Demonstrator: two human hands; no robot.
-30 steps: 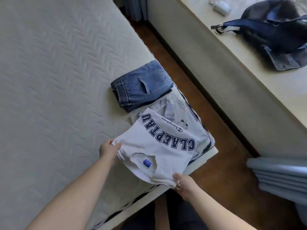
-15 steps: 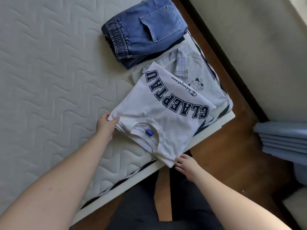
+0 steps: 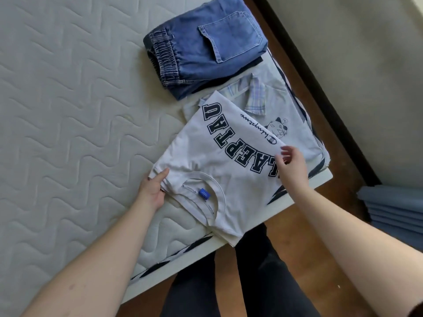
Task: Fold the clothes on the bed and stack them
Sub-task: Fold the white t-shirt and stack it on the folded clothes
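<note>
A folded white T-shirt (image 3: 212, 170) with dark block letters and a blue neck label lies at the mattress corner, on top of a pale folded shirt (image 3: 295, 124) with a cat drawing and a plaid collar. My left hand (image 3: 153, 191) grips the T-shirt's left edge, thumb on top. My right hand (image 3: 291, 163) hovers over the T-shirt's right edge with fingers loosely spread, holding nothing. Folded blue jeans (image 3: 206, 46) sit just beyond, on the mattress.
The quilted white mattress (image 3: 68, 99) stretches left and away. Its corner and the bed frame edge (image 3: 297, 195) are near my legs. Brown floor runs along the right, with a pale wall beyond and blue-grey fabric folds (image 3: 393, 209) at the right edge.
The T-shirt has been laid down onto the pale shirt. My right hand let go of its near corner and moved up to the right edge. The camera tilted down and closer.
</note>
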